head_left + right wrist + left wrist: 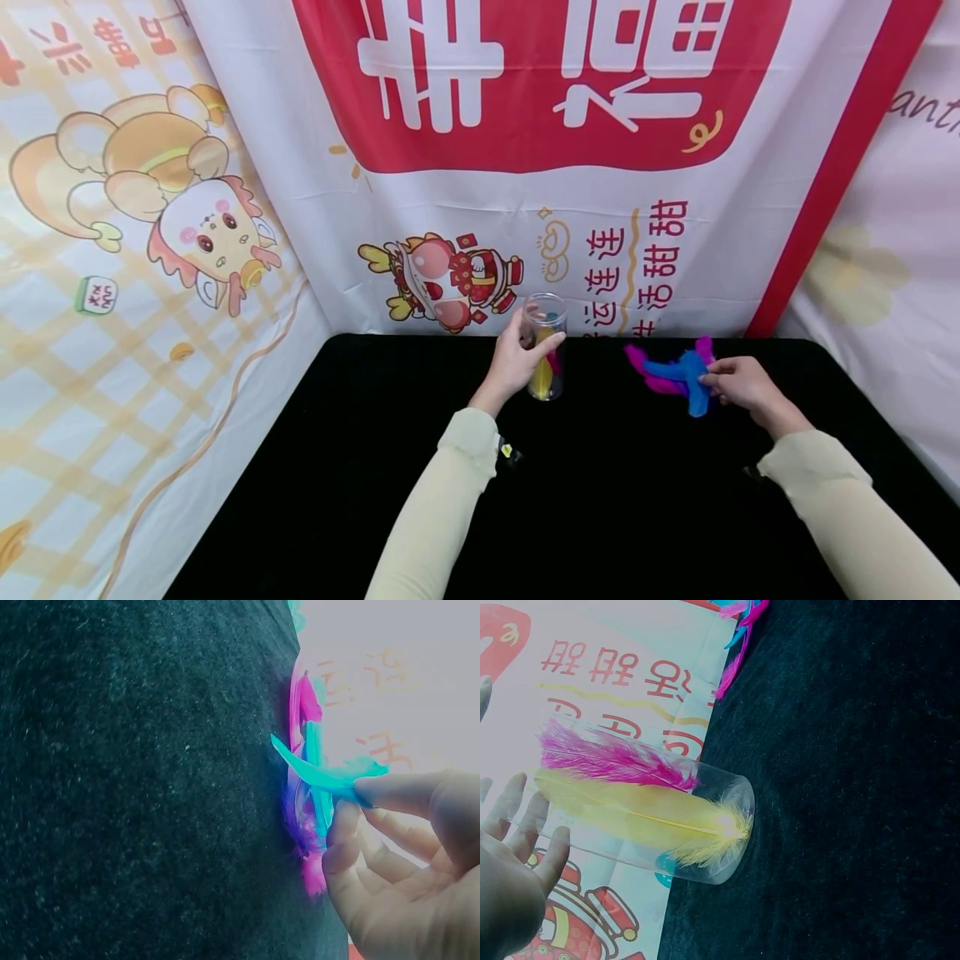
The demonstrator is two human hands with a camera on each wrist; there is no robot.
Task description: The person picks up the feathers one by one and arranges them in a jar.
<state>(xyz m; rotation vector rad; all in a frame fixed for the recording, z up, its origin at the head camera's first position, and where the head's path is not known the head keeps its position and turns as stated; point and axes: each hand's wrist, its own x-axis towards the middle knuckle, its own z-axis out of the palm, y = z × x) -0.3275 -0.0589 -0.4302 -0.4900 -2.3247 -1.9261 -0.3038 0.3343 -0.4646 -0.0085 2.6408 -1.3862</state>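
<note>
Right hand (742,387): pinched a blue feather (319,777), close to loose feathers (663,386), pink and blue, on the black table (600,500). Left hand (517,354): gripped a clear jar (557,367), upright on the table, left of these; inside, a yellow feather (630,806) and a pink feather (619,759). Beyond: a printed banner (465,196).

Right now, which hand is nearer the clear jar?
Left. The left hand grips the clear jar near its open top; the right hand is well off to the jar's right, pinching a blue feather.
</note>
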